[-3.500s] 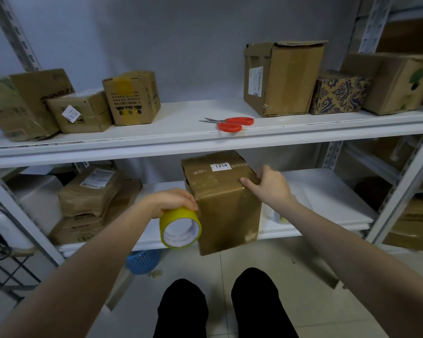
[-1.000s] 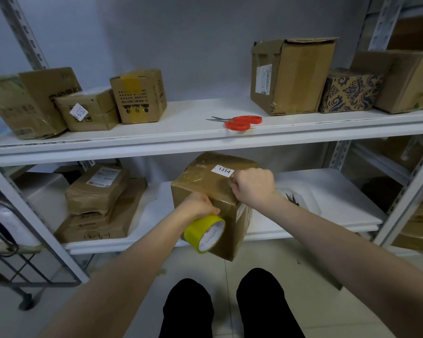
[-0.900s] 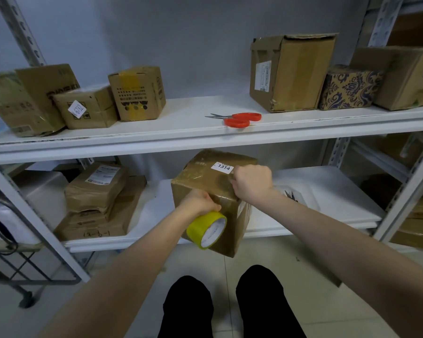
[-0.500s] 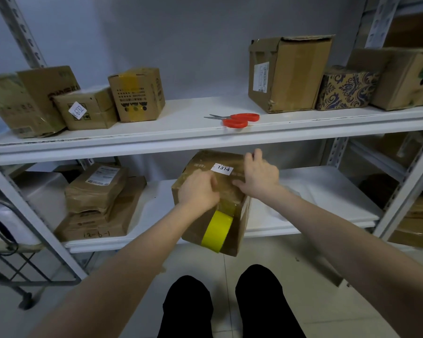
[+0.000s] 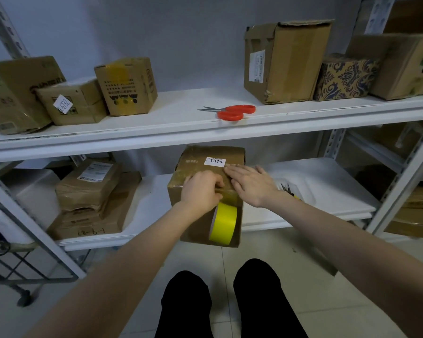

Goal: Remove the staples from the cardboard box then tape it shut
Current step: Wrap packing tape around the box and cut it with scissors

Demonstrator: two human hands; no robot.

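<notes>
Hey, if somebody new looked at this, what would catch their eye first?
The bright yellow tape roll stands out first, held by the left hand against the front of the cardboard box labelled 1314, while the right hand lies flat on its top. Next come the red-handled scissors near the front edge of the upper shelf.

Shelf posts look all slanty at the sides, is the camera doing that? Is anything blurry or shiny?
Head view: yes, the wide-angle lens leans the left post and right post outward; head view: the light is dim and soft, with no strong glare; head view: the 1314 label and yellow tape roll look sharp.
</notes>
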